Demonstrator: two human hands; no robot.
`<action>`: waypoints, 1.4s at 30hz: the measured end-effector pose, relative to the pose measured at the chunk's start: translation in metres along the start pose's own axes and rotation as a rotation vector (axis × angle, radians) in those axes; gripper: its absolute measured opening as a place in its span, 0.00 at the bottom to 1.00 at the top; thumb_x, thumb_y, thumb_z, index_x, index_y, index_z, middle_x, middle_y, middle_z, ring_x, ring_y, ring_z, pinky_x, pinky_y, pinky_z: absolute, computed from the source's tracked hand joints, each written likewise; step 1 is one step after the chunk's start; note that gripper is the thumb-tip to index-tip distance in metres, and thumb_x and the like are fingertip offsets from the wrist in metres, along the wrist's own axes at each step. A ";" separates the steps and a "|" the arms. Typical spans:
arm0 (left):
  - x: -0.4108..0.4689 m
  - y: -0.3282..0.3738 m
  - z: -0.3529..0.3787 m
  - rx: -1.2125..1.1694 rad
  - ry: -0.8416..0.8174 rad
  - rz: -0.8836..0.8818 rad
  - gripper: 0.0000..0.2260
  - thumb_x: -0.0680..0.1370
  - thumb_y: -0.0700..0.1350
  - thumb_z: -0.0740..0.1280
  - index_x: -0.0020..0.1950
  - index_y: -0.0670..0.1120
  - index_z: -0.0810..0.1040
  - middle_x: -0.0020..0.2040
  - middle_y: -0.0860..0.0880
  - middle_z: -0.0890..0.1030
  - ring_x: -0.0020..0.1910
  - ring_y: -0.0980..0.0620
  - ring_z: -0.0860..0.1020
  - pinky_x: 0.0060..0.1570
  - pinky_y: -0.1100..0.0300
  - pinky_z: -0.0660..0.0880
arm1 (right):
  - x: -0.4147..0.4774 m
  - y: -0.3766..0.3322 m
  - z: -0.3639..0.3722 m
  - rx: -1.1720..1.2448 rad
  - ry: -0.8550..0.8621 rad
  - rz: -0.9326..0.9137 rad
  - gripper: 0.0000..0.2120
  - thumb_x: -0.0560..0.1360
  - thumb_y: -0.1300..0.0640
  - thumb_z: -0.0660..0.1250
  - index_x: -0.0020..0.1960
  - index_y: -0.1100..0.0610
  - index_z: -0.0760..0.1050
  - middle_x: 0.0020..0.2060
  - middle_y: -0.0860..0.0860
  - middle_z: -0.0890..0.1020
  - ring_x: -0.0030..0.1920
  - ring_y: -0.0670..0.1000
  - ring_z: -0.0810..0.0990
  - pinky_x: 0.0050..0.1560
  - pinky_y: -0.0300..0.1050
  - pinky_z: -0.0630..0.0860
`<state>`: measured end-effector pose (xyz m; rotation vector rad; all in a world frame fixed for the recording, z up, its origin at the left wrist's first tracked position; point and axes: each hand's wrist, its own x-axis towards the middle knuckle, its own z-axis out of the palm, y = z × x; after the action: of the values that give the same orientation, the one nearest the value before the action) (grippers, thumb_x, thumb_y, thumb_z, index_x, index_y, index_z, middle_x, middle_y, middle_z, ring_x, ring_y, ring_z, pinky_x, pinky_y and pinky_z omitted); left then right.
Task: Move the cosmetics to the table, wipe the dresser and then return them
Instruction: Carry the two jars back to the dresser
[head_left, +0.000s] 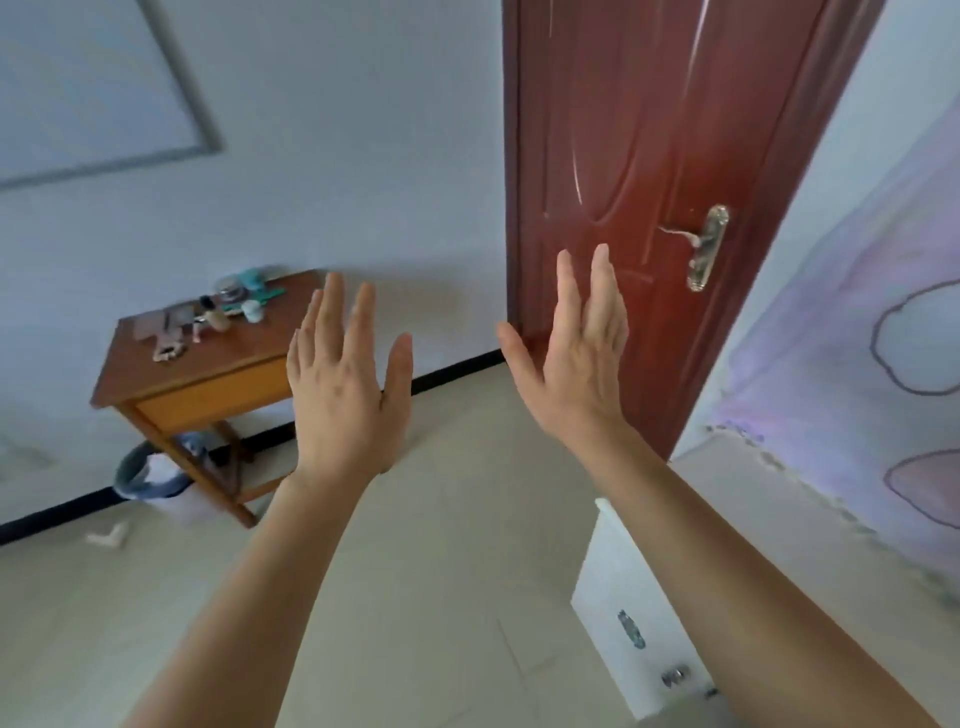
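Left grip (343, 384) & right grip (576, 364) raised up front, fingers straight, holding nothing; prob. my start pose. Cosmetics (228, 306) sit on wooden desk (244, 356), well apart, untouched.

Pale walls (337, 156), a black skirting strip (457, 371), beige tiled floor (441, 545) — and a reddish-brown door (649, 130) with a brass handle (706, 247).

The cosmetics (224, 307) on the worktop (218, 359) are too small and blurred to tell apart. The left hand (340, 395) hides the worktop's right corner.
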<state>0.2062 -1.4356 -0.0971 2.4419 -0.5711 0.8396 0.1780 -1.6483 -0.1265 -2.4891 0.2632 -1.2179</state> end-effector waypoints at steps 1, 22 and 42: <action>0.004 -0.020 -0.007 0.022 0.005 -0.024 0.26 0.83 0.56 0.53 0.77 0.45 0.62 0.79 0.43 0.58 0.78 0.43 0.55 0.75 0.44 0.55 | 0.002 -0.018 0.016 0.018 -0.019 -0.043 0.38 0.79 0.36 0.59 0.79 0.59 0.56 0.78 0.64 0.52 0.78 0.63 0.55 0.73 0.64 0.58; 0.190 -0.325 0.066 0.277 -0.016 -0.426 0.26 0.82 0.55 0.56 0.78 0.48 0.60 0.80 0.45 0.56 0.78 0.45 0.54 0.74 0.42 0.56 | 0.182 -0.147 0.412 0.329 -0.384 -0.292 0.39 0.79 0.36 0.57 0.81 0.54 0.47 0.80 0.58 0.48 0.79 0.57 0.49 0.76 0.59 0.55; 0.347 -0.692 0.163 0.327 -0.341 -0.590 0.30 0.81 0.63 0.45 0.80 0.52 0.47 0.81 0.48 0.42 0.79 0.47 0.41 0.75 0.46 0.45 | 0.296 -0.286 0.763 0.046 -0.735 -0.329 0.39 0.77 0.40 0.63 0.79 0.53 0.47 0.79 0.59 0.49 0.78 0.61 0.54 0.74 0.58 0.60</action>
<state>0.8941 -1.0578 -0.1979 2.8397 0.2062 0.2875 0.9661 -1.3012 -0.2312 -2.8028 -0.3703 -0.3218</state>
